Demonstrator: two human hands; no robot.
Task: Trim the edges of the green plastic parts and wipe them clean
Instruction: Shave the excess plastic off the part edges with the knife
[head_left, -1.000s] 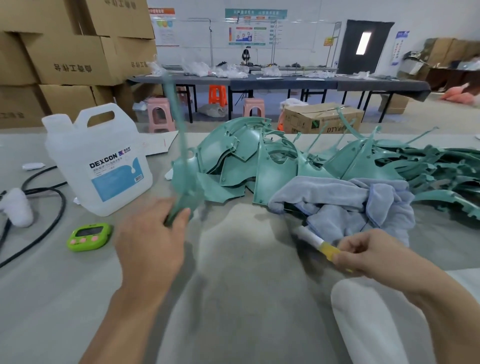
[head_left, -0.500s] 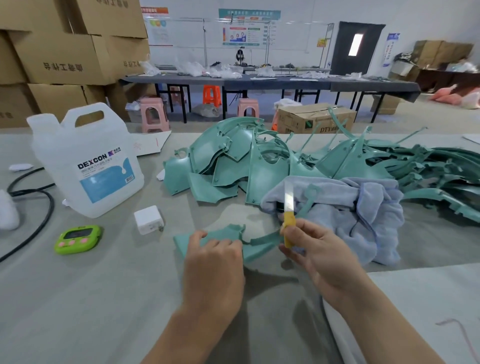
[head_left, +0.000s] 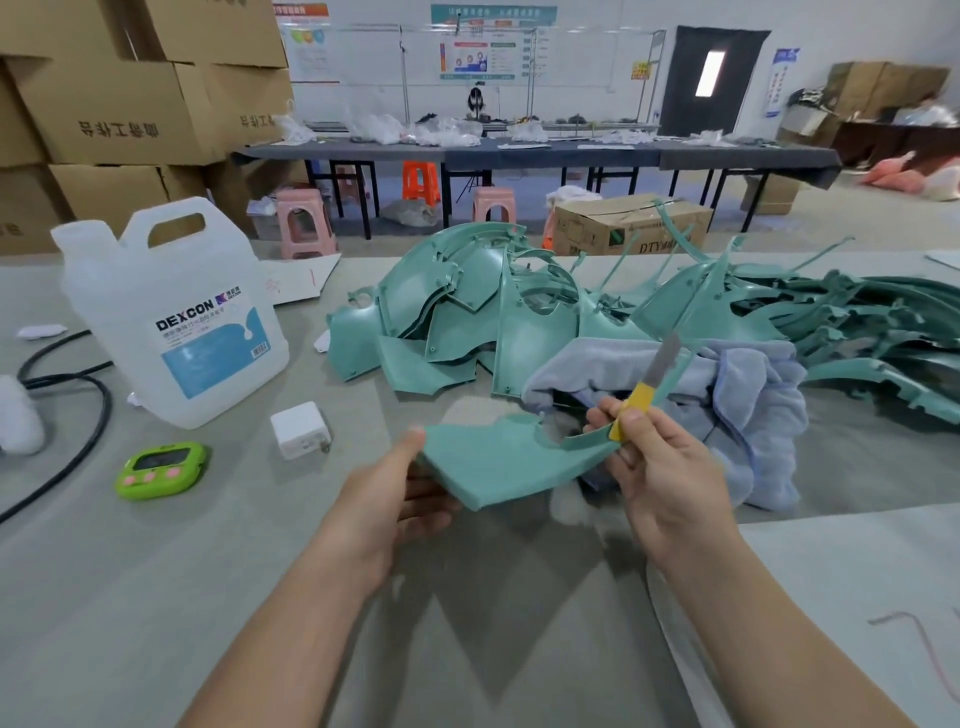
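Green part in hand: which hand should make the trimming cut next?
Right, most likely. The right hand grips the yellow-handled knife, blade pointing up beside the thin arm of the green part. The left hand holds the part's opposite corner, so it seems better kept as the support.

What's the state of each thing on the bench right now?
green part: lifted off the table, held by left hand
utility knife: blade extended, gripped by right hand
jug: upright, cap on
cloth: crumpled against the pile of parts
timer: face up, display unreadable
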